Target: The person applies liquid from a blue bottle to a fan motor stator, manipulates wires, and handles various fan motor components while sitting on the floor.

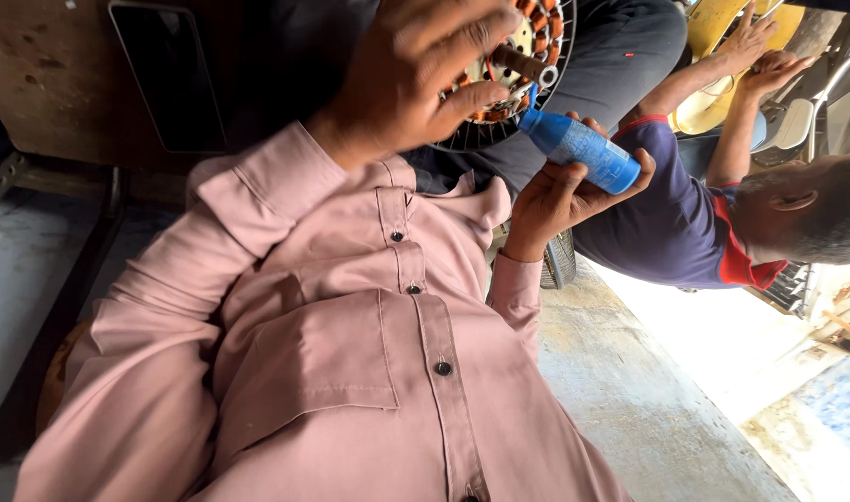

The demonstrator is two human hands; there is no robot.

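Observation:
My left hand [406, 74] grips a round fan motor [536, 37] with copper windings and a metal shaft, at the top of the view. My right hand [550, 200] holds a small blue bottle [583, 151] just below it, tilted so that its blue nozzle points at the motor by the shaft. Whether the tip touches the motor is unclear. Both pink sleeves and my pink buttoned shirt [350, 353] fill the lower left.
Another person in a dark blue shirt with red trim [666, 214] sits at the right, both hands on a yellow object [713, 37]. A dark flat rectangle [169, 79] lies on a brown board at the upper left. A ribbed round part [560, 260] rests on the concrete floor [648, 390].

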